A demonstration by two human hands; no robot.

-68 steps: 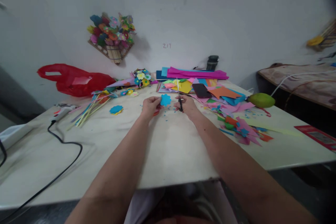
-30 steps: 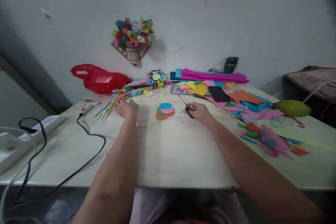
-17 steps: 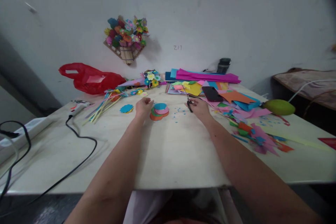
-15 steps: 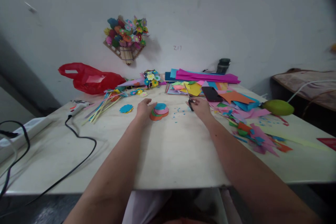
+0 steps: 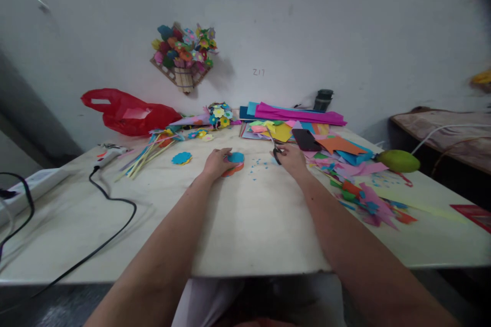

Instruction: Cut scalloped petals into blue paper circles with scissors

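My left hand (image 5: pixel 218 163) rests at the left side of a small pile of round paper pieces (image 5: pixel 236 158), blue on top with pink and orange beneath. Its fingers reach over the pile's edge, and whether they grip a piece is too small to tell. My right hand (image 5: pixel 290 158) is closed on black-handled scissors (image 5: pixel 276 152), whose blades point away toward the wall. Between the hands lie tiny blue paper scraps (image 5: pixel 259 164). Left of my left hand is a blue scalloped paper piece (image 5: pixel 181 158) with yellow under it.
Coloured paper scraps (image 5: pixel 378 204), a phone (image 5: pixel 306 140) and a green fruit (image 5: pixel 399 161) lie on the right. A red bag (image 5: pixel 130 115), paper strips (image 5: pixel 148 156), a glue gun (image 5: pixel 111 154) and a power strip (image 5: pixel 38 189) are on the left.
My left hand has moved right, onto the edge of the round paper pile, and covers more of it. The scissors remain in my right hand. The camera view has shifted slightly.
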